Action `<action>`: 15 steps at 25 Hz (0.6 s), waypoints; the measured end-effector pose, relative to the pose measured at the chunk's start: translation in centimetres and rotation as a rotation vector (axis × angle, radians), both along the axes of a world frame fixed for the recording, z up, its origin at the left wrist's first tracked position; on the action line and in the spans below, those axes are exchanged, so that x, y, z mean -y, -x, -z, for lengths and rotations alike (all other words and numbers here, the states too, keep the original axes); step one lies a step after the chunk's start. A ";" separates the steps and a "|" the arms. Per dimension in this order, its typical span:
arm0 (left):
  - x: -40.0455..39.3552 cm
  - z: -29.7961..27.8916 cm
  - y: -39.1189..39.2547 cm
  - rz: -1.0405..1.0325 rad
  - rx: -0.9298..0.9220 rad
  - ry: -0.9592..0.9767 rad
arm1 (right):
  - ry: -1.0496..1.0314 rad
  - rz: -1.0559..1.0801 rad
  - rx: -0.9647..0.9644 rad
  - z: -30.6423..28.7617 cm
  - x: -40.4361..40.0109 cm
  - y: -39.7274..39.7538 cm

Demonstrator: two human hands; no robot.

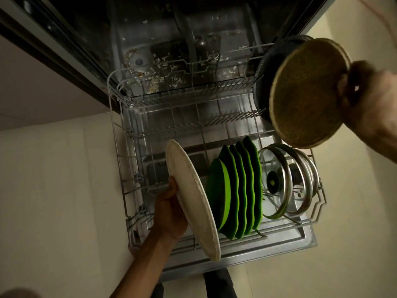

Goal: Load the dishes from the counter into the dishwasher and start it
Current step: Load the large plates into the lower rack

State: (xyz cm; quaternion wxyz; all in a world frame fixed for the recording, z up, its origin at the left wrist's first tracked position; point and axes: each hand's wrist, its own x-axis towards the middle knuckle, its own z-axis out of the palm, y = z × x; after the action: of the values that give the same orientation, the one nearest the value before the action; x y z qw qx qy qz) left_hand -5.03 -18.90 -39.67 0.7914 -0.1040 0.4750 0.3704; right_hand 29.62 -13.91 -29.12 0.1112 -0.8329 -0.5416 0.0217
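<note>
The dishwasher's lower rack [120, 147] is pulled out over the open door [300, 239]. My left hand [169, 214] grips a large white plate [193, 198] on edge, at the left of a row of several green plates [236, 190] standing in the rack. My right hand [363, 97] holds a round speckled brown plate [307, 93] by its rim, up above the rack's right side. Glass lids with metal rims [285, 181] stand at the rack's right front. A dark pan [264, 82] leans at the back right, partly hidden by the brown plate.
Food scraps litter the dishwasher's floor [154, 80] behind the rack. The rack's back and left rows of tines [182, 125] hold nothing. Pale floor tiles [53, 190] lie on both sides of the door. My dark trouser legs [219, 282] show below the door's edge.
</note>
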 end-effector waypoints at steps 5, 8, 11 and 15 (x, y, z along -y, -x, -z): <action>0.0 -0.2 0.5 -0.018 0.167 -0.037 | 0.057 0.033 -0.130 0.0 -0.6 1.2; -0.3 -0.7 0.0 0.001 0.031 0.018 | 0.087 0.026 -0.134 0.8 -1.1 1.1; -0.4 -0.7 0.1 -0.020 0.035 0.010 | 0.089 0.037 -0.120 1.7 -2.2 0.8; 0.4 1.2 0.8 -0.041 0.189 0.037 | 0.122 0.065 -0.191 2.5 -4.2 0.5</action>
State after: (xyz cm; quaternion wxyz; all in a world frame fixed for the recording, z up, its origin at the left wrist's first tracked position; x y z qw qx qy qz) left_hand -5.82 -19.31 -40.89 0.8229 -0.1627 0.4029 0.3662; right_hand 29.10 -9.71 -31.65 0.1122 -0.8494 -0.4990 0.1304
